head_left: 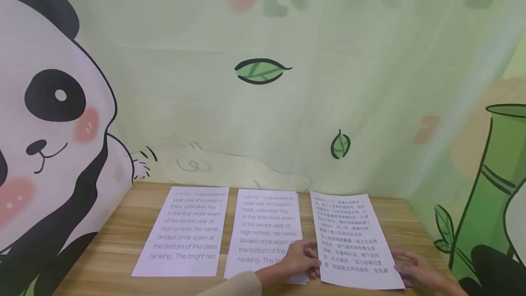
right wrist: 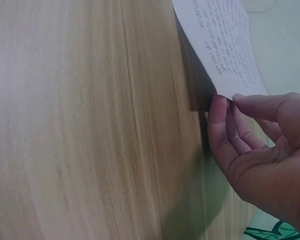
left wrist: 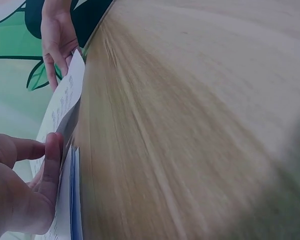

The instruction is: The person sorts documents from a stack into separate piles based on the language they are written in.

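Observation:
A white sheet of paper [head_left: 349, 236] printed with Chinese characters lies at the right of the table, its near part slightly raised. My left hand [head_left: 297, 259] pinches its left edge near the lower corner, the forearm crossing a stack of English-printed sheets [head_left: 263, 223]. At the sheet's right edge my right hand [head_left: 419, 271] pinches it, thumb on top and fingers below, as the right wrist view shows the thumb [right wrist: 260, 106] at the corner. In the left wrist view, the raised sheet [left wrist: 65, 102] bows above the table beside the stack's edges [left wrist: 75, 195].
Another English-printed sheet [head_left: 185, 227] lies at the left of the wooden table [head_left: 111, 241]. Behind the table hangs a green backdrop [head_left: 197, 104] with a panda, leaves and bamboo printed on it.

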`<action>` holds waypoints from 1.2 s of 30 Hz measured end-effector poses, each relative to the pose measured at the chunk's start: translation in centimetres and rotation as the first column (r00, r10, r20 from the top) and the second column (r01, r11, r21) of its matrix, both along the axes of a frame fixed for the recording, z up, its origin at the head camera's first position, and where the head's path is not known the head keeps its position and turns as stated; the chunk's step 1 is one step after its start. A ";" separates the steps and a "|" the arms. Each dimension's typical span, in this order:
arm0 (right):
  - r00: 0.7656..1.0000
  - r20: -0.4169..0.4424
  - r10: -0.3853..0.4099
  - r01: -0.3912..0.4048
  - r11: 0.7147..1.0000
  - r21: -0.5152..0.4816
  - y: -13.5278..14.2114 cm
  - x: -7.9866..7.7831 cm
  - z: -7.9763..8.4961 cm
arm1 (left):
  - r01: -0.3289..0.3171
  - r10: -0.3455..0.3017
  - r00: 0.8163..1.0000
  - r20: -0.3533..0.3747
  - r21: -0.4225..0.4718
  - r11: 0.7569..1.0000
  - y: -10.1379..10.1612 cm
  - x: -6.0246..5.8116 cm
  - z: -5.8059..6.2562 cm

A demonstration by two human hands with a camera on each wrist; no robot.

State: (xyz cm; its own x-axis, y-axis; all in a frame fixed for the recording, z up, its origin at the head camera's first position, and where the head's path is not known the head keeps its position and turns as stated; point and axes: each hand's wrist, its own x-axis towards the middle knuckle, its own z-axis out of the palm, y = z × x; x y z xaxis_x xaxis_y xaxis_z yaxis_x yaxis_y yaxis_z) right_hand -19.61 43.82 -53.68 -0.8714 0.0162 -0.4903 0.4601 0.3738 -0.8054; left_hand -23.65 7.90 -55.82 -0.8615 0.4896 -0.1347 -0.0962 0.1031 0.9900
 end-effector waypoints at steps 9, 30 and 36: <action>0.999 -0.044 -0.005 0.011 0.989 0.145 -0.5 0.4 -0.4 | 0.056 -0.056 0.997 0.047 0.005 0.998 -0.2 -0.2 -0.1; 0.984 -0.160 0.072 -0.024 0.959 0.282 -1.3 -0.2 1.2 | 0.133 -0.138 0.990 -0.038 -0.109 0.985 -3.7 -2.5 1.4; 0.963 -0.214 0.161 -0.117 0.972 0.205 -3.4 0.0 1.7 | 0.181 -0.184 0.983 -0.020 -0.113 0.977 -6.9 -2.5 2.0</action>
State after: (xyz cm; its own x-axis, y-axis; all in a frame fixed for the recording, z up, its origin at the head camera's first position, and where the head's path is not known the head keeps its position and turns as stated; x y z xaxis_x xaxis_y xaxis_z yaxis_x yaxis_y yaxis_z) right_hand -19.61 40.41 -52.03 -0.9597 -0.0403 -0.2781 0.2051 0.5763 -0.7911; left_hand -26.11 0.98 -53.82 -0.7635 0.6226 -0.1718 -0.0361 0.2245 0.9738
